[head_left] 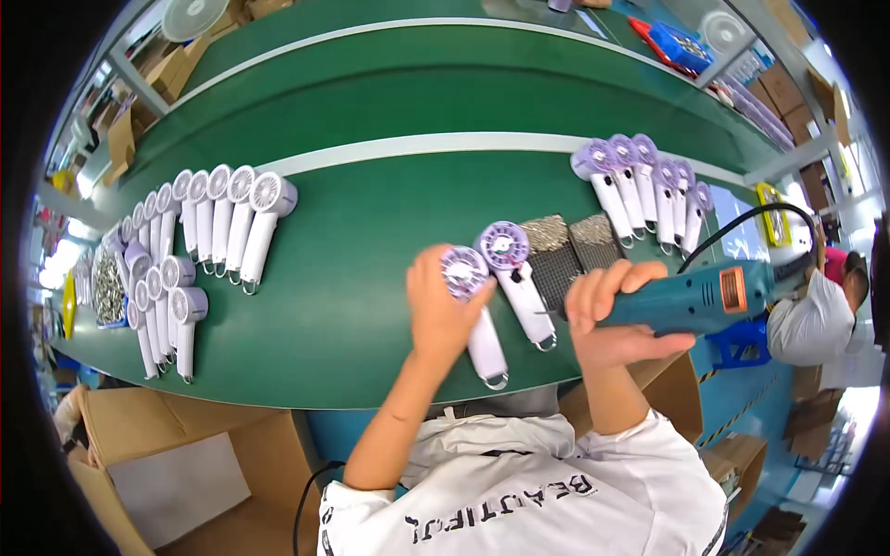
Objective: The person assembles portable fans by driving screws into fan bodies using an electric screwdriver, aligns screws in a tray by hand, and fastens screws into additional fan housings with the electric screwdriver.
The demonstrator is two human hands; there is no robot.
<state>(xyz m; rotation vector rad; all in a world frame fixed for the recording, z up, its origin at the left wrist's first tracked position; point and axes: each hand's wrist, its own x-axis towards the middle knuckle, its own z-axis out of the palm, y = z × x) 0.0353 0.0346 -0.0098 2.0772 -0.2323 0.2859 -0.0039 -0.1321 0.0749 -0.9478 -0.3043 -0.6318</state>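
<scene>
On the left of the green desk (352,259) lie rows of white handheld fans (222,222). The left hand (434,301) has its fingers partly closed around the round purple-and-white head of a white-handled fan (464,272), whose handle points near and right. Just right lies a second purple-headed white fan (526,301), then black gridded trays (554,276). The right hand (604,329) has its fingers wrapped around a teal power driver (681,298).
</scene>
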